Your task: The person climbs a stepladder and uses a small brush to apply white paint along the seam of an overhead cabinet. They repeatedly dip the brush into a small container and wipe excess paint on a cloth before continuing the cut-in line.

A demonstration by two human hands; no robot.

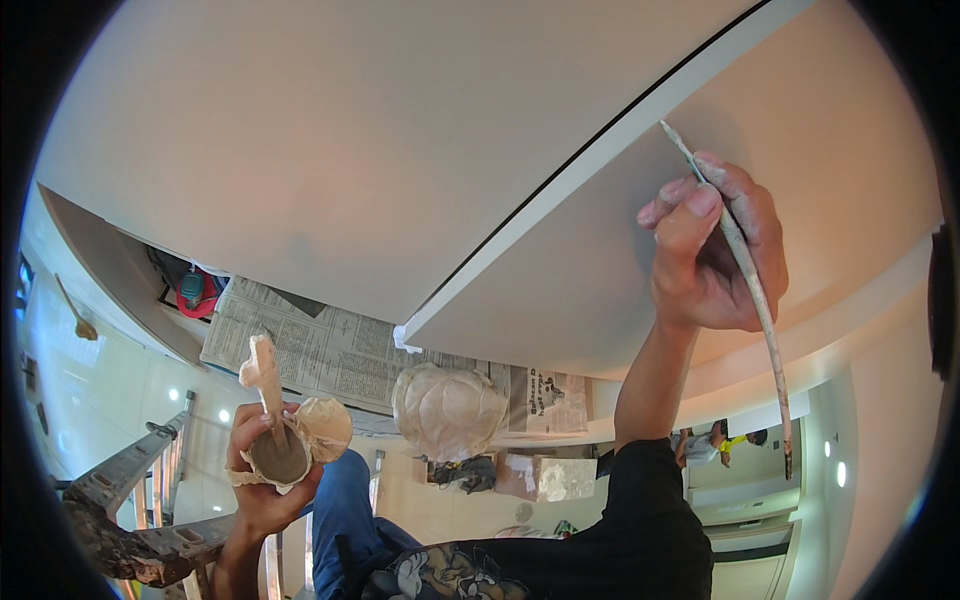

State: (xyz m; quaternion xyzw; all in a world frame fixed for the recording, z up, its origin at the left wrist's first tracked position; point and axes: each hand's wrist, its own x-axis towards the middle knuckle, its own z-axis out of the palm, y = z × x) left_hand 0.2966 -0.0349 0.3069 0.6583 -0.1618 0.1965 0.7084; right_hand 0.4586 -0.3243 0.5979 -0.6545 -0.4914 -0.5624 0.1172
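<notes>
My right hand (pixel 715 250) is raised and pinches a long, thin paintbrush (pixel 777 370) like a pen. The brush's pale tip is at the lower edge of a white strip (pixel 560 232) that runs beside a black gap; whether it touches cannot be made out. White smears cover the right fingertips. Low on the left, my left hand (pixel 262 508) is closed around a paint-crusted cup (pixel 282 458) with greyish paint inside. A flat stick (pixel 264 375), thickly coated in cream paint, stands up out of the cup.
Newspaper (pixel 300 345) covers a ledge below the panels, with a rounded, cream-crusted object (pixel 450 412) on it. A paint-stained ladder (pixel 180 540) stands at lower left. Cardboard boxes (pixel 515 474) rest on the floor, and other people (pixel 700 447) are farther off at right.
</notes>
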